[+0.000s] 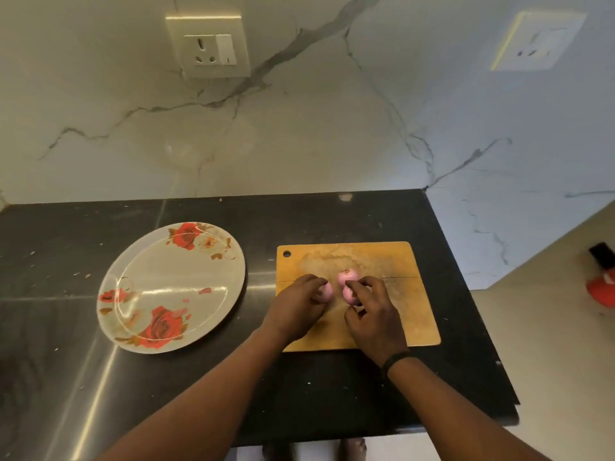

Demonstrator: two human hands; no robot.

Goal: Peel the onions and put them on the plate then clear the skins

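Three small pink peeled onions lie on the wooden cutting board (pixel 409 294). My left hand (pixel 296 307) curls its fingers round the left onion (pixel 327 292). My right hand (pixel 372 311) pinches the near onion (pixel 350 296) with fingertips. A third onion (pixel 347 277) sits just behind them, untouched. The white plate (pixel 173 284) with red roses lies to the left of the board, holding no onions.
The black counter (pixel 332 387) carries the plate and board, with small flecks of skin (pixel 87 276) at its left. Its right edge drops off near a red and black object (pixel 602 284) on the floor. A marble wall with sockets (pixel 208 48) rises behind.
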